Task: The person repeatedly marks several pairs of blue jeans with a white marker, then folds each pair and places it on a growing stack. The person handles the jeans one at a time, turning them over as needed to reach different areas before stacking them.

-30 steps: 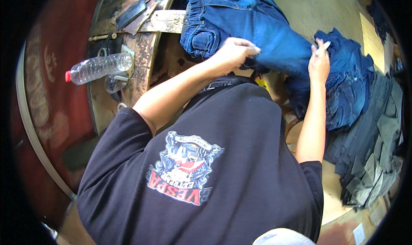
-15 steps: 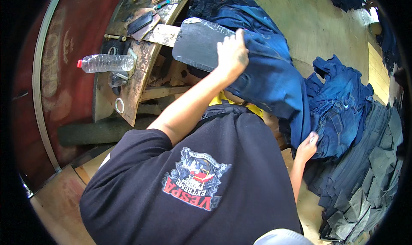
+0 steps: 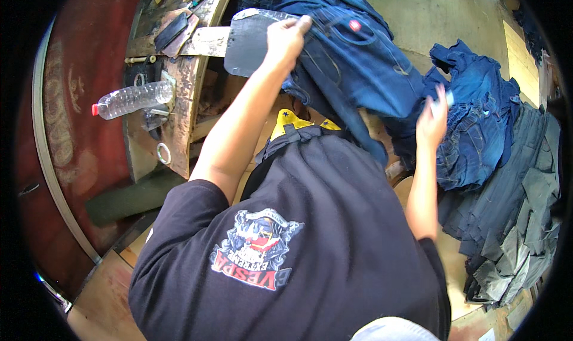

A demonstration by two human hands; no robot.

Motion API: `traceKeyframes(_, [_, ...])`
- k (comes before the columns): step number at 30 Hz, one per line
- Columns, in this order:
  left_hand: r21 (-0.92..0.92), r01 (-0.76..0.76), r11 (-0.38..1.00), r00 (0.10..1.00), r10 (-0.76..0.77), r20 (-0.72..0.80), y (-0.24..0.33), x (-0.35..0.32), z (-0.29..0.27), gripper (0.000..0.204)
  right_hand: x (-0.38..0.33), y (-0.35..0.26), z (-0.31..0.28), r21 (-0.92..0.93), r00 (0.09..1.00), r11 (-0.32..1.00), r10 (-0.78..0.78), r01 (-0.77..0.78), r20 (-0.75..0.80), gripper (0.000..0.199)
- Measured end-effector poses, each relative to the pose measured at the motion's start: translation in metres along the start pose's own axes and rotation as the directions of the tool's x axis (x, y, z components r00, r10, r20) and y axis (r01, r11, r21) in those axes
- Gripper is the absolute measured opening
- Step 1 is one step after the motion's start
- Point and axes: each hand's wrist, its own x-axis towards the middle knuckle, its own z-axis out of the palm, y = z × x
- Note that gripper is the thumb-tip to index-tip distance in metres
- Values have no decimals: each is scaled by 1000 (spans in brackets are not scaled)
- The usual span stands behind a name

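Dark blue jeans (image 3: 376, 66) with a red round patch lie draped off the end of a black flat board (image 3: 245, 45). My left hand (image 3: 285, 42) is closed at the board's right end, its fingers pinching the edge of the jeans there. One leg of the jeans hangs toward my lap. Away to the right, my right hand (image 3: 433, 123) is raised in front of a heap of blue denim garments (image 3: 471, 126). It is blurred by motion; a small pale thing (image 3: 449, 98) shows at its fingers, too smeared to name.
At left, a worn wooden bench (image 3: 185, 93) carries a clear plastic bottle (image 3: 134, 99) with a red cap, lying on its side. A dark phone-like slab (image 3: 171, 31) and a white ring (image 3: 163, 153) are also there. Grey trousers (image 3: 495, 203) are piled at right.
My right hand has moved up from low beside the jeans. The jeans have shifted, showing the red patch, and one leg now hangs loose. My left hand stays at the board's end.
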Motion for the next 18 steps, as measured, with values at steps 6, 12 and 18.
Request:
traceKeyframes(6, [25,35,999,980,-29,-195,-25,69,-138,38,153,-132,152,-224,898,948,-115,227,425,33])
traceKeyframes(12, [269,203,941,856,-37,-516,-7,56,-262,50,162,-259,278,-25,781,898,-368,439,504,31])
traceKeyframes(18, [585,-757,289,555,758,343,14,57,-139,50,107,-244,201,239,876,873,-331,426,-351,26])
